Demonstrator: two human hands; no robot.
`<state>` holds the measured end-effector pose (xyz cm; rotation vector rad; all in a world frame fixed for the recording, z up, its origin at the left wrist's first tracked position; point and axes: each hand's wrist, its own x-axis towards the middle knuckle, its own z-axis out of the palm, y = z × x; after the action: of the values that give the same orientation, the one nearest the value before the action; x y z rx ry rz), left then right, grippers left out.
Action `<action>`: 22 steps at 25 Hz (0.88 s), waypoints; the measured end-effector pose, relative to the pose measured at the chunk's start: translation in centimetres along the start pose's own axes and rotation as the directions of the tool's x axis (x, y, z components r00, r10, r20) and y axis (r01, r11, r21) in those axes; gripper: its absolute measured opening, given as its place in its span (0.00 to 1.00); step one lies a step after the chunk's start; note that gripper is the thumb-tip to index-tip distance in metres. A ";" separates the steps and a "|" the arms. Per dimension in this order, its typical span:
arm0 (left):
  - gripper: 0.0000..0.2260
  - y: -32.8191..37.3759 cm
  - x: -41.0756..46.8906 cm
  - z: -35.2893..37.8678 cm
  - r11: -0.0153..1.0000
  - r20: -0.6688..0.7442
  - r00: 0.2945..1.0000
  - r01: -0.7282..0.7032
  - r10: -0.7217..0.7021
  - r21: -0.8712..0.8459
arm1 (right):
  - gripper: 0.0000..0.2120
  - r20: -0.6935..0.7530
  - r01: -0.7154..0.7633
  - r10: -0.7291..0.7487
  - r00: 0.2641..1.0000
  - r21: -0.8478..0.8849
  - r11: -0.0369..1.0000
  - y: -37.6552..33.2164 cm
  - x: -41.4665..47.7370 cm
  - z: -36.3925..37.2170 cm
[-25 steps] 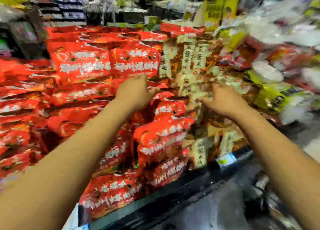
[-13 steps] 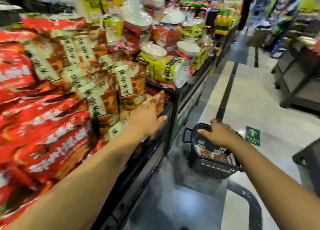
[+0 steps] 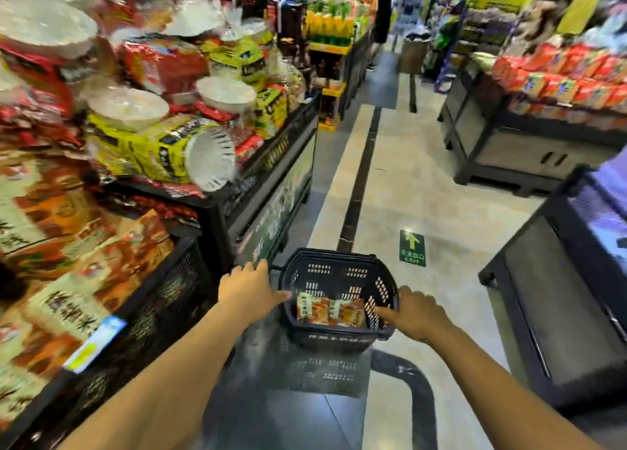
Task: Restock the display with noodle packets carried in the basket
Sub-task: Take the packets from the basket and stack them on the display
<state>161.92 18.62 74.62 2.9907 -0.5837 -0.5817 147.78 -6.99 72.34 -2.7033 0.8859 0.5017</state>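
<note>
A black plastic basket [image 3: 339, 273] stands on the floor in front of me, with orange-brown noodle packets [image 3: 330, 310] lying at its bottom. My left hand [image 3: 249, 288] hovers at the basket's left rim, fingers stretched out and holding nothing. My right hand [image 3: 415, 314] reaches over the right rim, fingers extended toward the packets, also holding nothing. The noodle display [image 3: 68, 280] fills the left side, stacked with matching orange-brown packets behind a black mesh front.
Beyond the display, a second black stand [image 3: 271, 164] carries yellow bowl packs and white bowls. Dark cabinets [image 3: 559, 297] sit on the right and another stocked stand [image 3: 529, 137] at far right. A tiled aisle with a green arrow sticker [image 3: 412, 247] runs ahead.
My view swung from the display down to the basket. The left hand left the display's packets and came to the basket's left rim. The right hand shifted to the right rim.
</note>
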 end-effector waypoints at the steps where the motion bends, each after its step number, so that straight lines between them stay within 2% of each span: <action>1: 0.42 0.8 1.1 0.4 1.000 0.005 1.000 -0.003 0.003 0.006 | 0.34 0.015 -0.018 0.018 1.000 0.002 1.000 1.1 1.1 -0.1; 8: 0.39 2.5 10.7 2.8 0.998 0.148 0.989 0.003 -0.012 0.059 | 0.35 0.187 -0.124 0.106 0.977 0.092 0.988 4.0 10.6 1.8; 12: 0.35 2.2 19.6 3.7 0.997 0.249 0.968 0.008 -0.027 0.079 | 0.31 0.274 -0.207 0.162 0.948 0.140 0.968 3.9 17.9 3.6; 17: 0.36 4.2 30.9 4.7 0.990 0.353 0.936 -0.059 0.009 0.131 | 0.34 0.343 -0.284 0.213 0.915 0.172 0.943 4.6 26.9 6.3; 22: 0.33 7.7 41.6 11.3 0.982 0.431 0.902 -0.111 0.033 0.156 | 0.31 0.426 -0.300 0.198 0.883 0.186 0.936 7.5 37.8 12.4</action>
<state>190.78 -3.54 50.21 2.9896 -0.8045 -1.2609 168.73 -28.36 45.16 -2.1566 1.0973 0.8980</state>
